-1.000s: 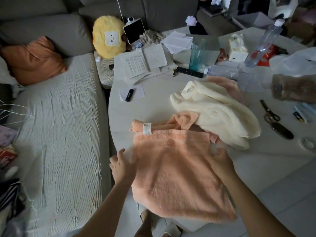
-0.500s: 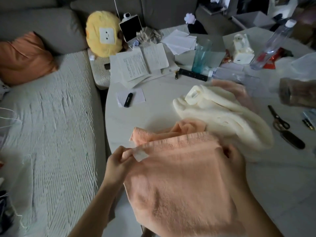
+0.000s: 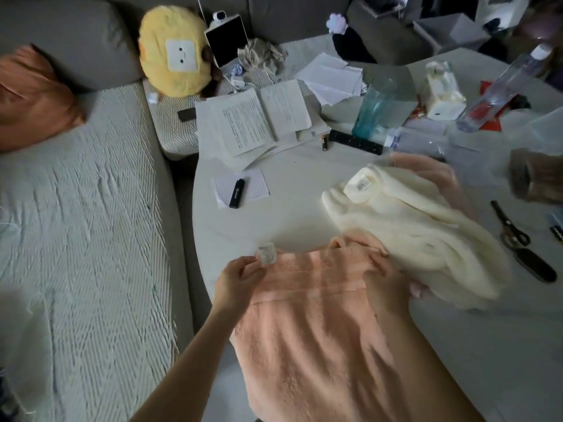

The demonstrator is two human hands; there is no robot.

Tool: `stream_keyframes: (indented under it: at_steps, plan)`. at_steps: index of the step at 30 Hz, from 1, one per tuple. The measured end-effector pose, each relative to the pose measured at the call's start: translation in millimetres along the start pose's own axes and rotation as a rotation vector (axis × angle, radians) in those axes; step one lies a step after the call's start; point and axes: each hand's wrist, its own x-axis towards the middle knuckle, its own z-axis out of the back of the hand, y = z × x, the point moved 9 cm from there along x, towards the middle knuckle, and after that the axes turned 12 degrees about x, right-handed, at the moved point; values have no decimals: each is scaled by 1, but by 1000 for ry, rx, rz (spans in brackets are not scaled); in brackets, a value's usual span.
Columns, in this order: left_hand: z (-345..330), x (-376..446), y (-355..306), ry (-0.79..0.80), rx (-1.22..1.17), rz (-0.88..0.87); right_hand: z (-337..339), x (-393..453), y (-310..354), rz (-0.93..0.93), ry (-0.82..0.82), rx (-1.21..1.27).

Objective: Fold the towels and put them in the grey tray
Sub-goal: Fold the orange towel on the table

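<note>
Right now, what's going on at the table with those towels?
A person is working on the peach towel, which hangs over the near edge of the white table. The left hand pinches its top left corner by the label, and the right hand grips the top right corner, largely hidden by cloth. A cream towel lies bunched and unfolded beside it. No grey tray is in view.
</note>
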Motion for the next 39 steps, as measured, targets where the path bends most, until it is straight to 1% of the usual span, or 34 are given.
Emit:
stream_keyframes:
  at_steps: [3, 4, 7, 10, 12, 13, 15, 17, 19, 20, 21, 23, 25, 27, 29, 31, 32, 34, 35, 37, 39]
  plan:
    - [-8, -4, 1, 127, -9, 19, 3, -9, 5, -7, -44, 73]
    - [-7, -6, 1, 138, -1, 12, 6, -14, 10, 13, -47, 107]
    - [8, -11, -4, 104, -55, -6, 26, -25, 30, 75, -84, 175]
    - [27, -17, -13, 84, -96, -104, 61, -40, 35, 90, -150, 267]
    - [32, -22, -16, 151, -81, -182, 81, -49, 32, 97, -125, 333]
    - [32, -24, -15, 207, -30, -201, 88, -53, 30, 105, -93, 310]
    - [29, -25, -2, 279, 149, -189, 91, -58, 21, 94, -28, 161]
    - [26, -23, 14, 290, 298, -132, 86, -59, 0, 17, 2, 77]
    - [20, -23, 13, 310, 348, -103, 78, -59, -15, -94, 9, 102]
    - [17, -24, 8, 301, 341, -105, 74, -60, -20, -141, 3, 101]
    - [16, -23, 1, 271, 309, -109, 74, -60, -23, -153, -12, 51]
    - [20, -16, -16, 156, 209, -121, 82, -60, -23, -140, -84, -134]
    - [23, -7, -35, 60, 123, -132, 87, -63, -21, -136, -119, -238]
    - [21, 2, -47, 21, 94, -164, 92, -67, -23, -145, -129, -192]
    - [17, 13, -49, 5, 62, -167, 91, -71, -25, -157, -110, 29]
    - [14, 25, -44, -35, 135, -155, 87, -68, -23, -134, -119, 177]
    - [10, 31, -38, -51, 234, -152, 84, -64, -26, -132, -136, 196]
    - [1, 38, -27, -36, 479, -142, 77, -50, -44, -215, -167, 158]
    - [-3, 38, -24, -11, 542, -144, 73, -44, -56, -285, -164, 112]
    - [-9, 38, -24, 60, 537, -206, 65, -35, -74, -394, -148, 82]
    - [-12, 37, -26, 129, 564, -262, 63, -31, -71, -389, -152, 96]
